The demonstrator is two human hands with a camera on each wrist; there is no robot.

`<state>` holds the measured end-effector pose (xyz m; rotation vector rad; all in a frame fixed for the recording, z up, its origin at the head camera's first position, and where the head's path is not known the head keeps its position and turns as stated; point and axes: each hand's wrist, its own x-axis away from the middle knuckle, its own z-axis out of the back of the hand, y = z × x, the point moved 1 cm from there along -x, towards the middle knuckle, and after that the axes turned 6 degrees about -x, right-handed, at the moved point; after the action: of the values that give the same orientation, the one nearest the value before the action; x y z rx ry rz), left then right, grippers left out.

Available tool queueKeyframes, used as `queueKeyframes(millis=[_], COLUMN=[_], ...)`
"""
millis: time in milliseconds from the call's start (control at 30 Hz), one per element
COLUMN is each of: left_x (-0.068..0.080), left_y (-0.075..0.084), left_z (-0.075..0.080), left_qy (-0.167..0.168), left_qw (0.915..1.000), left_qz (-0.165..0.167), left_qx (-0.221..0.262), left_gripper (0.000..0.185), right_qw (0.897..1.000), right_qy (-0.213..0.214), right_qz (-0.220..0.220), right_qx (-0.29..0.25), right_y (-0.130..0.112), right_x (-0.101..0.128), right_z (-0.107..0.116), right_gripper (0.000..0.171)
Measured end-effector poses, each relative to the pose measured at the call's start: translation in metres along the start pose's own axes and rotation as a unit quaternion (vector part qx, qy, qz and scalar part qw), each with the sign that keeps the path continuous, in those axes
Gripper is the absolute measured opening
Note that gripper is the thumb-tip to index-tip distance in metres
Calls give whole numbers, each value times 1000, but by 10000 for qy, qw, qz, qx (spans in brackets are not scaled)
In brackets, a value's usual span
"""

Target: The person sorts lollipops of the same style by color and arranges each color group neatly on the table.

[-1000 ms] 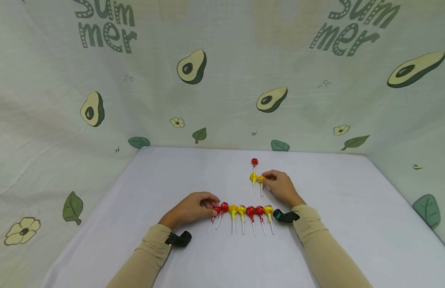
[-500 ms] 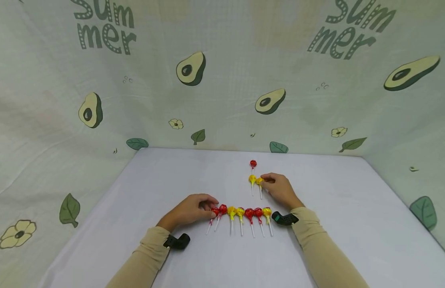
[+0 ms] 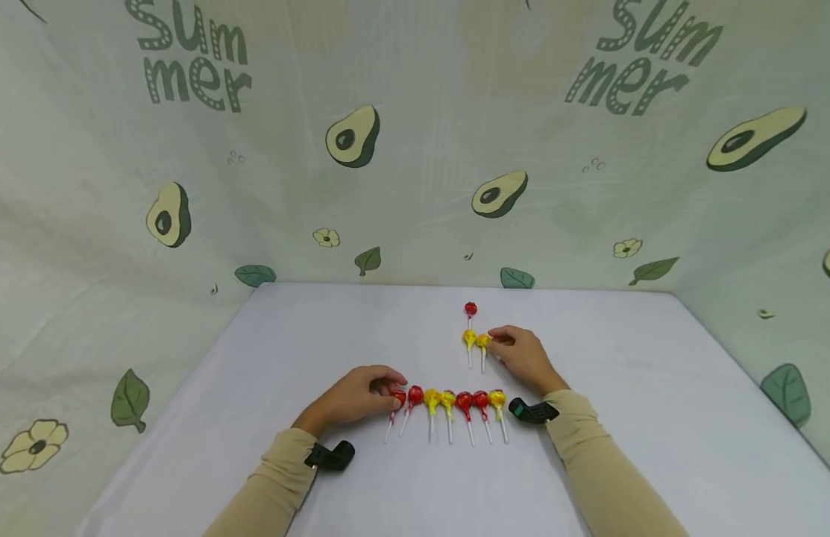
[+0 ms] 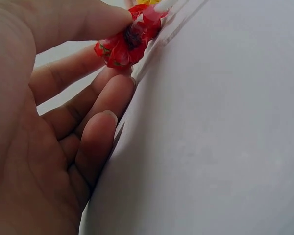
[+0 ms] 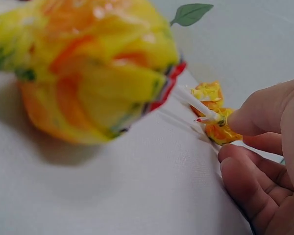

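My left hand (image 3: 353, 395) pinches red lollipop (image 3: 397, 398), thumb and fingers curled round its head, at left end of near row on white surface (image 3: 656, 418). My right hand (image 3: 524, 358) pinches yellow lollipop (image 3: 482, 341) in farther pair; second yellow lollipop (image 3: 469, 338) just beside it, single red lollipop (image 3: 470, 309) behind.

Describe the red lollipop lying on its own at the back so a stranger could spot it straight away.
Start at the white table and find the near row of lollipops. Behind its right end lie two yellow lollipops by the right hand. Just beyond them lies the lone red lollipop, farthest back and untouched.
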<state>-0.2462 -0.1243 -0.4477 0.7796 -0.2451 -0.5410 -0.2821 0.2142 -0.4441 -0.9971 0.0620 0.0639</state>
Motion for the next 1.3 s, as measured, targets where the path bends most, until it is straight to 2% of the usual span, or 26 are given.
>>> queueKeyframes(millis=[300,467,667,867,1100,1200,1300], left_x=[0,-3,-5,-6,-5,-10,-22], left_y=[3,2,0,0,-2,-2,1], left_z=[7,11,12,12,10,9,10], left_qy=[56,194,342,431,578,552,516], left_qw=[9995,9991,9978,9970,9938,9928,9903], left_qz=[51,82,86,152,408,445,446], left_qx=[308,367,558,623,862,969,1208], left_gripper=[24,23,25,26,27,30,34], right_qw=[9994,9992,9989,9995,9987,9976,9967], right_qy=[23,131,17,-139,-394,-479,-455], right_qz=[-25,-15,2,102,314,483,648], right_qx=[-354,-378,-473,-282,-10,116,180], right_y=[7,4,1,0,4,5,5], right_x=[11,25,46,66,90,96,99], right_z=[11,21,26,27,17,12,9], right_gripper=[31,29,27,26,31,34,35])
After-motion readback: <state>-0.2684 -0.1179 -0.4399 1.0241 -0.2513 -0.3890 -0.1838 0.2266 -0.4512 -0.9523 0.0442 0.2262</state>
